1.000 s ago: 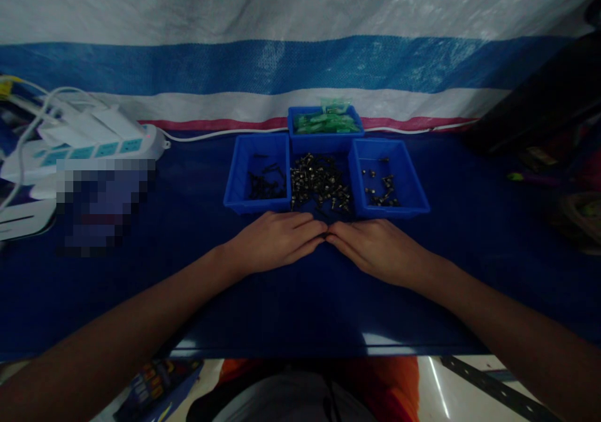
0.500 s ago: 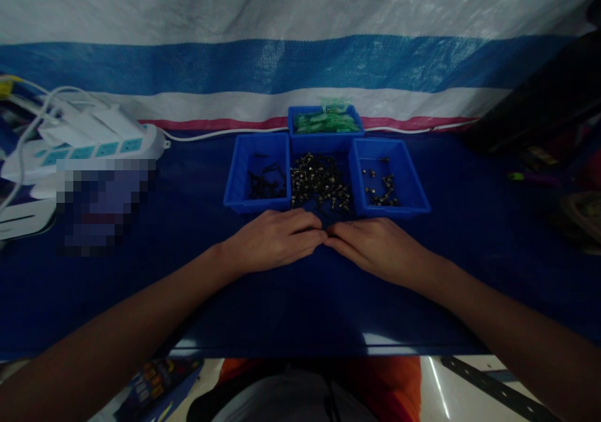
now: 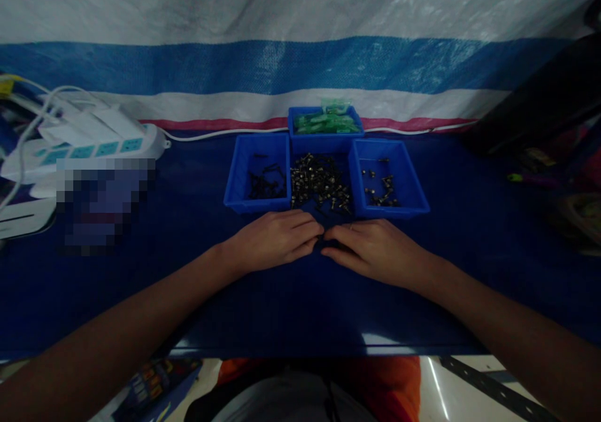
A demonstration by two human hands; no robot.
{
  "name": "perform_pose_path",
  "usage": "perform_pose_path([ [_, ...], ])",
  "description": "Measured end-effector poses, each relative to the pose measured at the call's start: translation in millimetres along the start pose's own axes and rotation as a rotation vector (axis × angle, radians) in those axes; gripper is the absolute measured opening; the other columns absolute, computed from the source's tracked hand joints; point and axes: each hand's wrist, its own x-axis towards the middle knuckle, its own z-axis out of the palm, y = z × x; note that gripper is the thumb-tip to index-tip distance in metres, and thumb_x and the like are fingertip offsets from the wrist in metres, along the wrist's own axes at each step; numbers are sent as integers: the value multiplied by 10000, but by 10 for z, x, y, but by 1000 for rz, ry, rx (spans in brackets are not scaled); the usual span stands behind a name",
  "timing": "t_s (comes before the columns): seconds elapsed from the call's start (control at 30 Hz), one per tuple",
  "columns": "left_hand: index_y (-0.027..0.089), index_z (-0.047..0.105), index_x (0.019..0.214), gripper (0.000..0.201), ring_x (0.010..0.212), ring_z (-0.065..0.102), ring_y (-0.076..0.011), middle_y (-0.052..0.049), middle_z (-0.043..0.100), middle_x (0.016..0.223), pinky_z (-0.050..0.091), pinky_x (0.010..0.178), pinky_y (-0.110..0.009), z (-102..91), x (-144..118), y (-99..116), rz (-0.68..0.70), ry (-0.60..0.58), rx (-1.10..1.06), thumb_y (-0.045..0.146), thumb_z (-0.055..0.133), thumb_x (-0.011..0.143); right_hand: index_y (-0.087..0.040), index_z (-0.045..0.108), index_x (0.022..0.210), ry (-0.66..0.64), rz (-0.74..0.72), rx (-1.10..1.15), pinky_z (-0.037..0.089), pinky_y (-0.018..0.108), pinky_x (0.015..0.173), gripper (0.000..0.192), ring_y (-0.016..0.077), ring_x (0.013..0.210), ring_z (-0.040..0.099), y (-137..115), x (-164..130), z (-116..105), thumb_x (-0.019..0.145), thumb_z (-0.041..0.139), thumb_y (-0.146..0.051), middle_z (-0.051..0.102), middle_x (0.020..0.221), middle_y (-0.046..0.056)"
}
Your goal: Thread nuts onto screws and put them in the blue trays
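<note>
Our left hand and right hand meet fingertip to fingertip just before the loose screws between the trays; whether either pinches one, we cannot tell. A careless nudge could scatter screws.

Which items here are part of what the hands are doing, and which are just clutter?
In use:
left hand
right hand
screw pile
left bin, dark screws
right bin, few screws
back bin, green packets

Lying about:
power strip and cables
dark clutter, far right
striped tarp
</note>
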Motion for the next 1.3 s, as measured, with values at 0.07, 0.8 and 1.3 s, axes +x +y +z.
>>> perform_pose_path([
  [0.07, 146, 534, 958, 208, 838, 535, -126, -36, 558, 888, 455, 775, -237, 13, 2, 4, -6, 5, -1, 257, 369, 898, -180, 541, 859, 8, 0, -13, 383, 243, 626, 282, 132, 708, 591, -10, 1, 0, 902, 360, -393, 616, 745, 5],
  [0.8, 159, 545, 867, 234, 754, 516, -117, -14, 539, 793, 414, 677, -221, -56, 20, 32, -64, -16, -43, 326, 383, 898, -171, 502, 806, 17, 35, -87, 333, 248, 577, 181, 121, 633, 565, 40, 10, 15, 899, 374, -259, 598, 711, 2],
  [1.3, 156, 570, 926, 219, 771, 524, -117, -23, 570, 815, 422, 688, -221, -61, 16, 77, -24, 140, -79, 319, 431, 880, -169, 510, 820, 26, 38, -12, 338, 228, 568, 174, 103, 614, 554, 34, 16, 13, 900, 375, -244, 589, 702, -2],
])
